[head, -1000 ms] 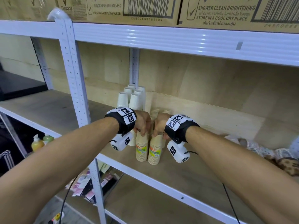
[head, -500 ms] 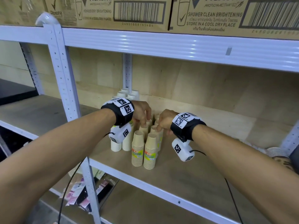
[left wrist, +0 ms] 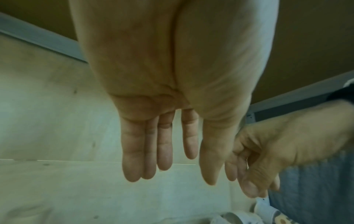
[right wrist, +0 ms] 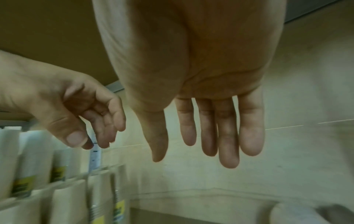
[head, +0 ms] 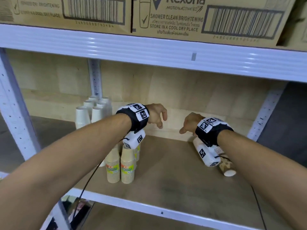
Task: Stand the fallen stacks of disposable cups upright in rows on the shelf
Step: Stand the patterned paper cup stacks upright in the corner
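Note:
Two tan cup stacks (head: 120,165) with green and orange labels stand upright near the shelf's front, and more stand behind them under my left wrist. Upright white cup stacks (head: 90,110) fill the back left corner. Fallen patterned cup stacks (head: 226,165) lie on the shelf board (head: 169,176) at the right, partly hidden by my right wrist. My left hand (head: 157,116) hovers above the tan stacks, fingers relaxed and empty (left wrist: 162,151). My right hand (head: 189,124) hangs over the fallen stacks, fingers straight and holding nothing (right wrist: 210,136).
Cardboard boxes (head: 174,17) sit on the shelf above, whose white beam (head: 149,52) hangs low over my hands. White uprights (head: 13,117) stand at the left and right (head: 265,112). A plywood back wall (head: 182,97) closes the shelf. More goods lie on the lower shelf (head: 78,208).
Both hands have let go of the tan stacks and lifted. The right hand has swung to the right over the fallen patterned cups, and my view has followed.

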